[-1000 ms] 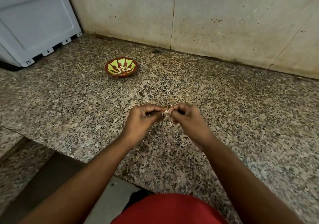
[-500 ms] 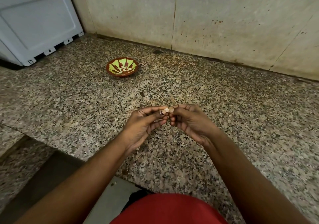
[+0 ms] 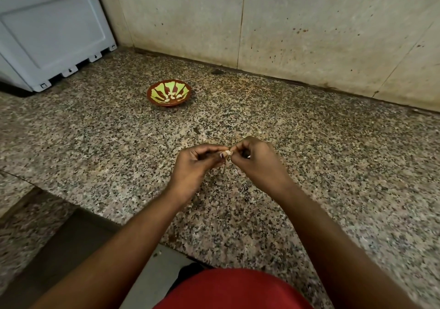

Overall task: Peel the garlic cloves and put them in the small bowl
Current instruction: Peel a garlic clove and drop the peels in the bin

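Open speckled surface (image 3: 309,165) between hands and small bowl (image 3: 156,89); white appliance (image 3: 47,30) blocking far left; wall (image 3: 309,23) behind.

Brown small bowl (image 3: 152,94) with green stripes; speckled granite counter (image 3: 95,142).

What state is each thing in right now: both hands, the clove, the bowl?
left hand: fingers curled, pinching the garlic clove
right hand: fingers curled, pinching the same clove
garlic clove: held between both hands above the counter, peel state too small to tell
small bowl: upright on the counter, holding several pale cloves
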